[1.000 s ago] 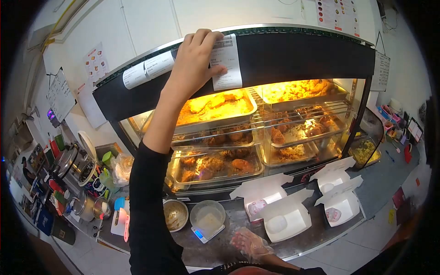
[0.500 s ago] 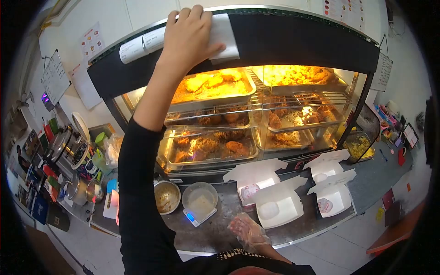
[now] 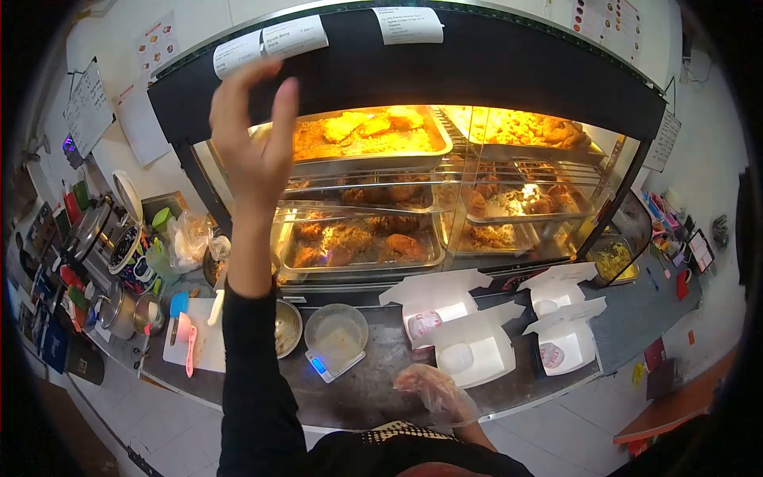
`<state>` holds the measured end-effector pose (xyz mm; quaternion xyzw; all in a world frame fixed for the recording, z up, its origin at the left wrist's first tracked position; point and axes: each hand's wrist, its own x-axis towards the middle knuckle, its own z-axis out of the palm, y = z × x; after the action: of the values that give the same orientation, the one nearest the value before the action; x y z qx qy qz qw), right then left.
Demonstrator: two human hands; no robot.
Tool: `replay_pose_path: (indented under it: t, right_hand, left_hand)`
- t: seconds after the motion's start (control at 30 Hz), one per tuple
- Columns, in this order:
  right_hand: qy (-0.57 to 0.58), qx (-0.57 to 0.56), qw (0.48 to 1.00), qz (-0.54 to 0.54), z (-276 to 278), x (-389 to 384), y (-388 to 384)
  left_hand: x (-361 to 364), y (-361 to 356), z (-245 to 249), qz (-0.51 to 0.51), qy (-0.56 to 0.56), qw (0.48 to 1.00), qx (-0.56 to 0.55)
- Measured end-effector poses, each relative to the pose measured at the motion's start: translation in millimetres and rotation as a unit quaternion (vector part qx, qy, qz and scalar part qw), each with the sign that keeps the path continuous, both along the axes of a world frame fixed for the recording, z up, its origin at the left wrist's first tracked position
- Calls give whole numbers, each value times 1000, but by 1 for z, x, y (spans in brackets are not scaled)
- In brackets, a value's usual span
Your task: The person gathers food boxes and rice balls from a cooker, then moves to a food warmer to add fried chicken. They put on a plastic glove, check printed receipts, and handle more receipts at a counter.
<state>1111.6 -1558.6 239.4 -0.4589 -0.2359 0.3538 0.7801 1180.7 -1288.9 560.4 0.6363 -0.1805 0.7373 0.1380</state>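
My left hand (image 3: 258, 147) is bare and raised in front of the food warmer, its thumb and fingers apart, with nothing in it. Its fingertips are just below two paper order slips (image 3: 294, 36) on the warmer's black top panel (image 3: 350, 75). Farther right on that panel is another order slip (image 3: 409, 25). Low over the counter's front edge, my right hand (image 3: 433, 389) wears a clear plastic glove. It looks loosely open and holds nothing I can see. Close to it stands an open white paper box (image 3: 489, 362) with a small round white item inside.
Trays of fried chicken (image 3: 362, 246) fill the lit warmer (image 3: 620, 191). Several open boxes, one a small box (image 3: 580, 354), line the counter's right. A plastic tub (image 3: 338, 330) sits on a digital scale (image 3: 324, 370). A pink-handled scoop (image 3: 190, 354) lies on a cutting board (image 3: 208, 338).
My left hand has let go of the right-hand order slip, which stays on the panel, and moved left and down. My gloved right hand stays near the boxes.
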Motion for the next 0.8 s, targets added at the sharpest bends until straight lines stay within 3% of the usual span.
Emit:
replay_pose_path:
  t: [0.1,0.2,0.23,0.3,0.37,0.47,0.53,0.57,0.67,0.73,0.77,0.8]
  right_hand:
    - [-152,-38,985,-72,-14,3,-4]
    - [-263,-110,953,-107,-18,12,-5]
    - [-262,-138,948,-119,-9,8,-4]
    - [-226,-70,960,-149,-20,7,4]
    - [-209,-63,968,-127,-18,8,11]
    - [-149,-59,979,-128,-14,1,22]
    - [-2,-15,993,-120,-27,1,26]
    - [-84,-70,988,-109,-25,3,25]
    - [-17,-59,992,-112,-23,-2,22]
    - [-7,3,994,-109,-40,-2,21]
    - [3,35,994,-102,-46,-2,18]
    - [51,73,992,-91,-30,-4,17]
  left_hand:
    - [-12,33,-54,75,67,988,-118]
    - [-12,79,-128,257,89,948,-166]
    - [-13,88,-154,309,84,927,-194]
    - [-23,106,-201,403,135,880,-212]
    - [-26,117,-236,201,219,884,-360]
    - [-23,134,-276,123,269,861,-415]
    - [-22,134,-276,111,262,856,-432]
    - [-23,129,-272,103,259,853,-441]
    - [-26,107,-265,174,171,884,-398]
    - [-40,72,-257,139,170,890,-399]
    - [-46,57,-266,12,203,865,-458]
    - [-54,36,-270,-9,251,854,-455]
